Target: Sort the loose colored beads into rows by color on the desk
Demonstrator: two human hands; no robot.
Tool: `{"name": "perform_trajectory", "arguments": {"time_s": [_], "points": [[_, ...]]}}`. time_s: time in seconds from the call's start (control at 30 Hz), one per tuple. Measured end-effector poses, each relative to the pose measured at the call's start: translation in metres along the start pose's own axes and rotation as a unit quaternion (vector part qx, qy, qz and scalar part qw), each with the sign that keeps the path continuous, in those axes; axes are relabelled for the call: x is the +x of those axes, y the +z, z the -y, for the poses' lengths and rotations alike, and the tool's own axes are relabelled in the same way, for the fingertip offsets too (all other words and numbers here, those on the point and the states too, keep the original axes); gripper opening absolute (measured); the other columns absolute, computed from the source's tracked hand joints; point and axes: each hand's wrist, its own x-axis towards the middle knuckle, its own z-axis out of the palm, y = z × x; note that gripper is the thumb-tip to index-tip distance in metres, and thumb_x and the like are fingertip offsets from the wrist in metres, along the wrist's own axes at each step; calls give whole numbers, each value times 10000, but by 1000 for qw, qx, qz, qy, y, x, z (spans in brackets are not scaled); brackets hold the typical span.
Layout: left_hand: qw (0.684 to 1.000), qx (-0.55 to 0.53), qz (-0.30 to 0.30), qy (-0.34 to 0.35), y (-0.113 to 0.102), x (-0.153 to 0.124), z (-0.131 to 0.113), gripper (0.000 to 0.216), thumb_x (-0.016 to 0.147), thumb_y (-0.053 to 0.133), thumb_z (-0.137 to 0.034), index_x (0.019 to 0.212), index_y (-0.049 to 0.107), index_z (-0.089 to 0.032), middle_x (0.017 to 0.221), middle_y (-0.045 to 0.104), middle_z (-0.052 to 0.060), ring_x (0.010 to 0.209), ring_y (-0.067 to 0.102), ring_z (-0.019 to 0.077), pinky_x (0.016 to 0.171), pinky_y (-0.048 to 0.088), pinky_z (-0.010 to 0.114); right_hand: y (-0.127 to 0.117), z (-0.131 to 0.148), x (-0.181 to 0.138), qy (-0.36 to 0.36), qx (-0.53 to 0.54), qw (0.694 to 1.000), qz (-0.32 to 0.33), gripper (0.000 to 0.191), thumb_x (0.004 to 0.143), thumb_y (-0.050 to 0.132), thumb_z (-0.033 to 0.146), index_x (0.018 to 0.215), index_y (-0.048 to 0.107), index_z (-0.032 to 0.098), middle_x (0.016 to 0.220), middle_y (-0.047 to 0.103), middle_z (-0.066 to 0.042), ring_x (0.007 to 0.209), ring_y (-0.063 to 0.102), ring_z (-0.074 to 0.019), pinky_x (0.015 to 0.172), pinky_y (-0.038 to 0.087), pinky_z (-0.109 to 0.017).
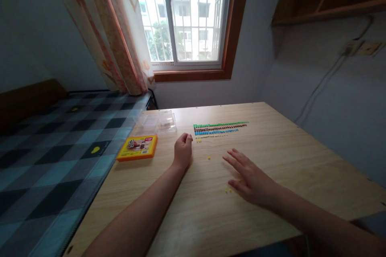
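Note:
My left hand (183, 150) rests on the table, curled into a fist beside the left end of the rows; whatever it may hold is hidden. My right hand (251, 176) is open, fingers spread, low over the wood. Near its thumb lie two small yellow pieces (228, 190). A single yellow piece (209, 158) sits between the hands. Beyond them, tiny pieces are lined up in a green row (217, 124), a brown row (218, 128) and a blue row (214, 132). Closest to me is a shorter, sparser yellow row (208, 137).
A yellow-orange box (137, 147) with a printed lid lies at the table's left edge. Behind it stands a clear plastic compartment tray (165, 122). A bed with a checked cover (75, 144) adjoins the left side. The wooden table (301, 160) reaches toward the window wall.

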Motion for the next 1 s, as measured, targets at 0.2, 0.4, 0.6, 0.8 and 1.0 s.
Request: {"name": "perform_trajectory", "arguments": {"time_s": [0.2,0.4,0.6,0.8,1.0], "points": [[1000,-5,-8,-4,0,0,0,256,817,444,-333,602,439,-196,555,396,-42,584,404,128,563,302,246,24,5,-17,-31,-50,997,56,727,911,523,438,1539,200,264,1611,109,-96,1473,84,-312,1177,147,-555],[1000,-10,-22,-8,-1,0,-1,261,819,453,-346,605,447,-197,552,410,-42,582,408,130,559,310,246,38,1,31,-40,-49,995,73,742,919,508,458,1546,157,269,1612,80,-86,1477,46,-294,1186,103,-534],[999,-15,-37,-5,-3,0,0,259,831,450,-349,619,457,-199,569,427,-39,594,415,134,566,329,246,57,-9,85,-28,-68,997,29,740,908,525,441,1541,197,241,1606,107,-122,1476,30,-303,1181,97,-539],[999,-21,-34,-2,-3,0,0,252,827,450,-348,623,464,-201,567,425,-40,584,409,134,557,327,247,59,-18,113,-70,-64,994,-46,667,928,492,420,1525,252,243,1603,153,-98,1479,58,-287,1181,112,-544],[999,-28,-41,-20,-2,-2,-2,255,818,447,-348,608,445,-203,563,404,-39,590,398,134,557,315,246,50,-32,102,-50,-28,988,-144,491,926,449,240,1415,444,193,1536,339,-101,1476,115,-251,1186,151,-535]]}}
